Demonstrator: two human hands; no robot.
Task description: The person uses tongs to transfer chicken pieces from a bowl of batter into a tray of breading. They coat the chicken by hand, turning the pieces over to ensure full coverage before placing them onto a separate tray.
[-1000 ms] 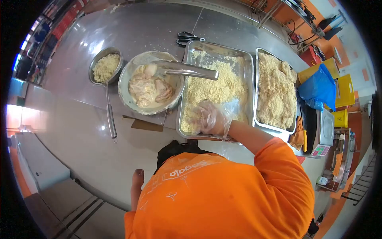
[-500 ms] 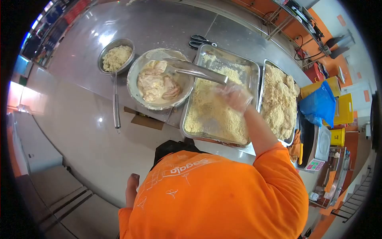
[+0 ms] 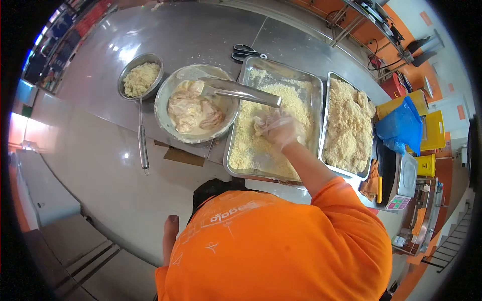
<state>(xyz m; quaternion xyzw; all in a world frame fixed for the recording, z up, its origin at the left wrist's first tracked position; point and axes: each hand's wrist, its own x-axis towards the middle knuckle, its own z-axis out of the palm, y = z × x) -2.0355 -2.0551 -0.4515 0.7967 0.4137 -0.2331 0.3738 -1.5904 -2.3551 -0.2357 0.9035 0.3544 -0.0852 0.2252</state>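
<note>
My right hand (image 3: 281, 128), in a clear glove, is down in the pale crumbs (image 3: 246, 145) of a metal tray (image 3: 319, 100). Its fingers are curled; what they hold is hidden. Metal tongs (image 3: 246, 94) rest across the rim of a bowl (image 3: 161, 108), their end reaching over the tray near this hand. Pieces of raw meat in pale batter (image 3: 193, 111) lie in the bowl. My left hand (image 3: 172, 224) hangs low beside my orange shirt, away from the table, its fingers not clearly visible.
Left of the bowl stands a sieve (image 3: 161, 75) with crumbs, its handle over the table edge. Black scissors (image 3: 246, 53) lie behind the tray. To the right are a second tray (image 3: 326, 118) heaped with crumb-coated pieces, a scale (image 3: 407, 175) and a blue bag (image 3: 401, 125).
My right hand has moved left and slightly down in the tray, its fingers now curled in the crumbs. The whole view has shifted slightly.
</note>
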